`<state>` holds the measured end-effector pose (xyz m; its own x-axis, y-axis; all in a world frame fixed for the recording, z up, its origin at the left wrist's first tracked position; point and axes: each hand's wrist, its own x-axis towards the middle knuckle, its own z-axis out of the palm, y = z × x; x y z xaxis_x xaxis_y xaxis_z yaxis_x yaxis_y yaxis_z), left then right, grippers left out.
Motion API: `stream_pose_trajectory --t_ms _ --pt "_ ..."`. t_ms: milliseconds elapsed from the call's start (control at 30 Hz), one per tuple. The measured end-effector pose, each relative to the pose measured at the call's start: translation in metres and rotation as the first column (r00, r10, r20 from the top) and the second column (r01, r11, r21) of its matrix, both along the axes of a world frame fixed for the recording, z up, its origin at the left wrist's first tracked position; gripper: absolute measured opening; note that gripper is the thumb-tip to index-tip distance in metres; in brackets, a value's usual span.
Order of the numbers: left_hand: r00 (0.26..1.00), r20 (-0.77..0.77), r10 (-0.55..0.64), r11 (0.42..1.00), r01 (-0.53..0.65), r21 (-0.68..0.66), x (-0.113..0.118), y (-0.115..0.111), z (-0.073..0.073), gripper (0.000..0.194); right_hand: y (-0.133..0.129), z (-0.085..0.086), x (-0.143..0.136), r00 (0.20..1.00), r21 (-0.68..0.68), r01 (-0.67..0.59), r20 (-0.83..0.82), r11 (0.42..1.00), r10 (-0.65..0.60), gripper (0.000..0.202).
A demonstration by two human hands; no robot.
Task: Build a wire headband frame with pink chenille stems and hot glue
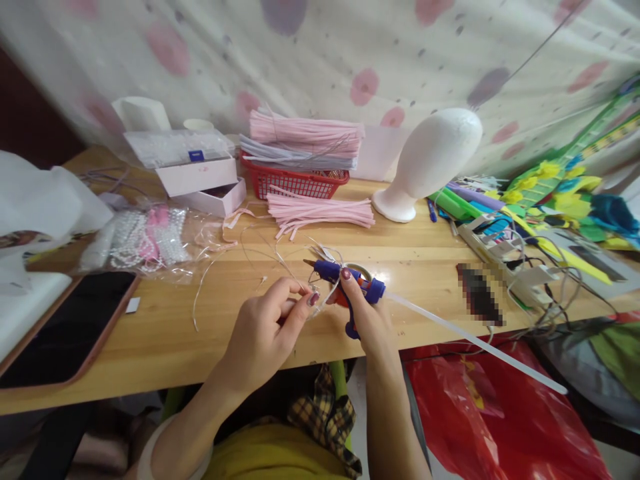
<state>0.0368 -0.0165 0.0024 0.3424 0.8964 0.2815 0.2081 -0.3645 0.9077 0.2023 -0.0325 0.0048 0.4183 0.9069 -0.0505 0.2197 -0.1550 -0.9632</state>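
My right hand (367,310) is wrapped round a blue hot glue gun (327,269), its brass-coloured nozzle pointing left. A long translucent glue stick (475,341) sticks out of the gun's rear toward the lower right. Just left of the gun, my left hand (280,320) pinches a thin whitish wire piece (316,308) between thumb and fingers. The small details at those fingertips are too fine to make out. Part of a white strand curves up against the gun. Behind the gun a roll of tape (361,269) lies on the wooden table (220,347).
Pink pipe cleaners (320,215) lie before a red basket (295,184) holding more bundles. A white foam head (435,157) stands behind right. Bagged pearl beads (150,240) and a phone (70,327) are on the left. A power strip (485,243) with tangled cords is on the right.
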Motion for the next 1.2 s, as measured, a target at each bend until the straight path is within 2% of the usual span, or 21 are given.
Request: stream_pose_trajectory --t_ms 200,367,433,500,567,667,833,1033,1200 --pt "0.994 0.107 -0.016 0.991 0.030 -0.128 -0.001 0.001 -0.004 0.024 -0.005 -0.005 0.003 0.999 -0.005 0.008 0.032 1.000 -0.008 0.047" --pt "0.973 0.231 0.021 0.972 0.034 -0.231 -0.003 0.010 0.006 0.022 -0.032 -0.002 0.014 0.991 -0.053 0.105 0.087 0.993 -0.100 0.050" --pt "0.962 0.269 0.049 0.960 0.029 -0.277 -0.004 0.013 0.010 0.023 -0.046 0.005 0.016 0.984 -0.010 0.110 0.141 0.994 -0.107 0.051" --pt "0.955 0.288 0.066 0.955 0.023 -0.296 -0.005 0.014 0.013 0.024 -0.056 0.013 0.015 0.978 0.095 0.042 0.197 0.995 -0.060 0.049" --pt "0.954 0.290 0.076 0.955 0.015 -0.297 -0.004 0.013 0.014 0.024 -0.062 0.023 0.013 0.958 0.186 -0.094 0.284 0.978 0.038 0.042" --pt "0.960 0.272 0.073 0.957 0.009 -0.291 -0.001 0.010 0.013 0.023 -0.065 0.037 0.011 0.895 0.214 -0.241 0.426 0.947 0.131 0.029" --pt "0.965 0.259 0.033 0.962 0.040 -0.270 0.007 0.008 0.012 0.023 -0.066 0.050 0.016 0.855 0.183 -0.253 0.501 0.950 0.132 0.031" --pt "0.968 0.250 0.009 0.967 0.055 -0.248 0.012 0.007 0.009 0.023 -0.071 0.050 0.016 0.846 0.144 -0.254 0.513 0.956 0.147 0.035" --pt "0.967 0.256 0.005 0.963 0.064 -0.261 0.014 0.006 0.007 0.023 -0.074 0.050 0.015 0.834 0.176 -0.274 0.532 0.945 0.143 0.033"
